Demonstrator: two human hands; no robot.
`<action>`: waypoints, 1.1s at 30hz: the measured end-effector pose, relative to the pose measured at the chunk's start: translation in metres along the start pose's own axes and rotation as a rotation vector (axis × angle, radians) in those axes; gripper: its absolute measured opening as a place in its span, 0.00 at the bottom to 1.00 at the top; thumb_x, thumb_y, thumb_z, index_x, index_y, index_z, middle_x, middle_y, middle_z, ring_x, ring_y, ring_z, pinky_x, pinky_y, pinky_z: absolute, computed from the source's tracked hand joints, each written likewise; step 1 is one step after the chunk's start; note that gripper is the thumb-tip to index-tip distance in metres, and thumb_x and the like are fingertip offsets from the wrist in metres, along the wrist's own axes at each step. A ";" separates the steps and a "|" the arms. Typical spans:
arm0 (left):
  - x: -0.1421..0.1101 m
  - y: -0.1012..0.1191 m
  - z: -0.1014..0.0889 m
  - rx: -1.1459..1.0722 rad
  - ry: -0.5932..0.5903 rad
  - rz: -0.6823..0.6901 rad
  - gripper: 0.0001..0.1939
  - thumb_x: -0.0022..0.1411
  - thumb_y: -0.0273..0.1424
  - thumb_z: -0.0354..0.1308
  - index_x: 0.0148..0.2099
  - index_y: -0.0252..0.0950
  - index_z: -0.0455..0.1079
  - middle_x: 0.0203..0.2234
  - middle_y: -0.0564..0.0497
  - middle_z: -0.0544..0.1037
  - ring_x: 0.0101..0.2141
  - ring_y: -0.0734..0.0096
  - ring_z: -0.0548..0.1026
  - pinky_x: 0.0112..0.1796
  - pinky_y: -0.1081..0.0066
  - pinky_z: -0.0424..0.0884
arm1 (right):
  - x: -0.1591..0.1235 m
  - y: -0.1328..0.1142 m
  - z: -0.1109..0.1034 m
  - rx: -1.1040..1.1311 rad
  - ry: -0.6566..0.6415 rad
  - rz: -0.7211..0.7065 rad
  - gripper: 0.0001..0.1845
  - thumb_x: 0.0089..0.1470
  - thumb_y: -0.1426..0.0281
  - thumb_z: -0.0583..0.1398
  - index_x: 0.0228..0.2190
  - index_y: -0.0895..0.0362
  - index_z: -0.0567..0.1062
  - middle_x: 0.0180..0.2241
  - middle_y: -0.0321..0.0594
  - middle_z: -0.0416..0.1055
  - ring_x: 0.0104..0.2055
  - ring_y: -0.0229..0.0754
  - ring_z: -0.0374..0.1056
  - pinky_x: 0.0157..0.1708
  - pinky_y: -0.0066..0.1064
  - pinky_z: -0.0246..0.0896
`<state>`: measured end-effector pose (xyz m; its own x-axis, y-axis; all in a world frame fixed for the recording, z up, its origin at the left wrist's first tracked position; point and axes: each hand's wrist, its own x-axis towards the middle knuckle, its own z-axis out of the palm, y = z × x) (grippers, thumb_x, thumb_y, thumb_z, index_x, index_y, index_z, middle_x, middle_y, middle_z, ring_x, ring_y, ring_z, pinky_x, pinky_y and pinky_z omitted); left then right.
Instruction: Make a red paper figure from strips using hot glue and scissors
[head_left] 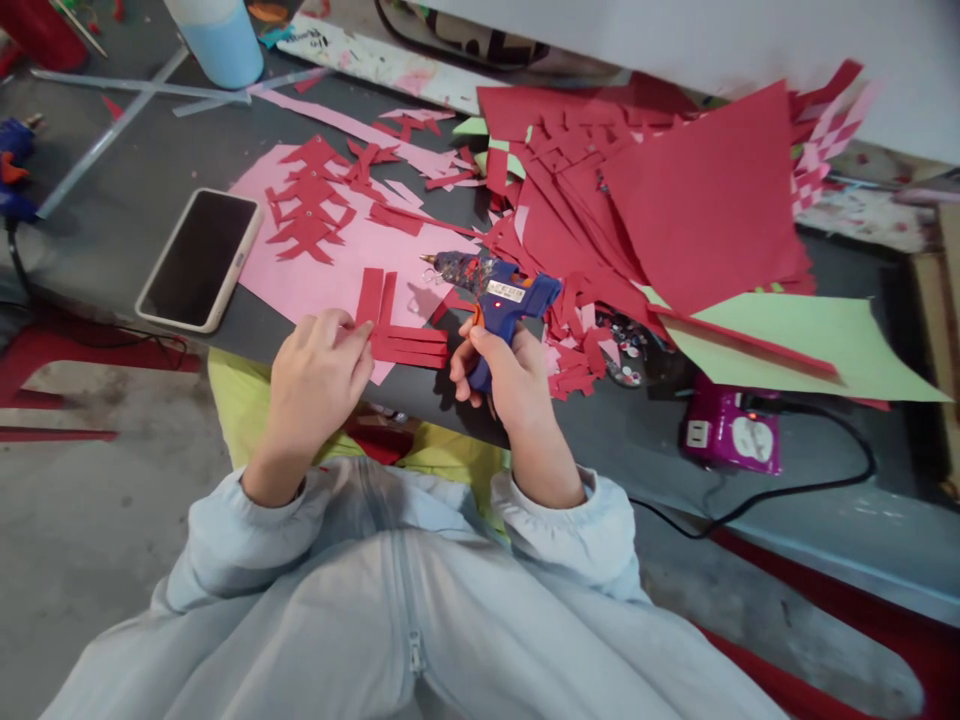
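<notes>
My right hand [499, 375] is wrapped round the handle of a blue hot glue gun [495, 285], whose nozzle points left over the pink paper sheet [330, 270]. My left hand [319, 380] is curled, with its fingertips pressing on red paper strips [397, 335] that lie crossed in an L shape at the near edge of the dark table [127, 220]. Red cut-out shapes [311, 205] lie on the pink sheet farther back.
A phone [201, 258] lies face up at the left. A heap of red paper sheets and strips [660, 200] fills the right, over a light green sheet [810, 345]. A purple power strip [731, 430] with a black cable sits at the right. A blue cylinder [221, 40] stands at the back.
</notes>
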<state>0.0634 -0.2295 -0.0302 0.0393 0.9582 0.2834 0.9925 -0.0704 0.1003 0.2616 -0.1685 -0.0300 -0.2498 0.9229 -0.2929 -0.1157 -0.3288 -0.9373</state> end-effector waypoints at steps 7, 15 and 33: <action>-0.001 0.001 0.000 0.032 -0.070 0.057 0.19 0.72 0.32 0.47 0.54 0.34 0.76 0.43 0.43 0.79 0.40 0.59 0.74 0.41 0.60 0.71 | 0.000 0.001 0.000 0.005 -0.007 -0.005 0.17 0.52 0.56 0.64 0.33 0.54 0.67 0.15 0.27 0.68 0.11 0.31 0.61 0.09 0.20 0.48; -0.006 0.007 -0.010 0.045 -0.148 0.079 0.19 0.72 0.36 0.48 0.56 0.39 0.76 0.48 0.40 0.77 0.45 0.54 0.74 0.44 0.57 0.72 | 0.000 -0.001 0.001 -0.025 0.002 0.000 0.18 0.50 0.54 0.64 0.32 0.54 0.67 0.15 0.26 0.68 0.11 0.31 0.61 0.09 0.20 0.49; -0.002 0.028 -0.022 0.104 -0.420 -0.005 0.31 0.70 0.44 0.51 0.70 0.37 0.60 0.58 0.32 0.69 0.55 0.45 0.69 0.51 0.53 0.69 | 0.000 -0.002 0.002 -0.045 0.001 -0.003 0.16 0.50 0.57 0.62 0.32 0.54 0.67 0.15 0.26 0.69 0.11 0.31 0.61 0.09 0.21 0.49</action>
<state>0.0885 -0.2396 -0.0071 0.0567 0.9897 -0.1317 0.9983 -0.0575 -0.0025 0.2603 -0.1686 -0.0278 -0.2482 0.9242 -0.2903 -0.0732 -0.3168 -0.9457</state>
